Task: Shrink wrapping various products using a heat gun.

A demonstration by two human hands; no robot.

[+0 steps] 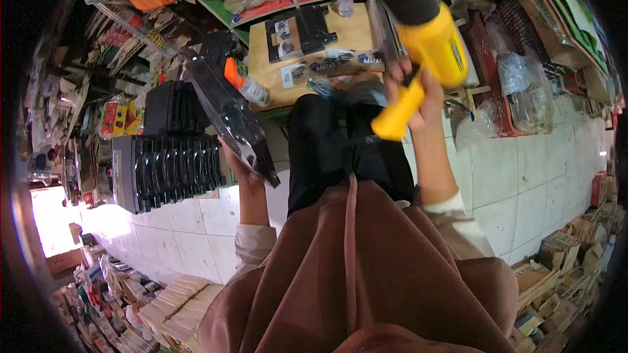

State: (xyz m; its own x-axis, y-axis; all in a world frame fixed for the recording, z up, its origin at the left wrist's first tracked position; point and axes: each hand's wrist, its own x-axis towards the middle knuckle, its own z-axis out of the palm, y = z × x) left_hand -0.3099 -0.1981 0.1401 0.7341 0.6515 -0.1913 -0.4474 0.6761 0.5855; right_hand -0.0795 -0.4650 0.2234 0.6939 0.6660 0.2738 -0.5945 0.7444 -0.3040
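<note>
My right hand (418,95) is wrapped round the handle of a yellow heat gun (437,46). Its black nozzle points away from me and is blurred. In my left hand (237,160) is a black plastic case (229,112) in glossy clear film, tilted up on edge left of my knees. The left fingers are mostly hidden behind the case. Just beyond the case stands a white bottle with an orange top (252,89). On the wooden table (261,42) ahead lie another black case (307,31) and printed sleeves (327,65).
A row of black cases (167,167) stands on the white tiled floor (190,216) to my left. More dark cases (173,108) sit behind it. A clear bottle (345,1) is at the table's back. Plastic bags (481,124) lie right, and cardboard boxes (176,307) stand behind left.
</note>
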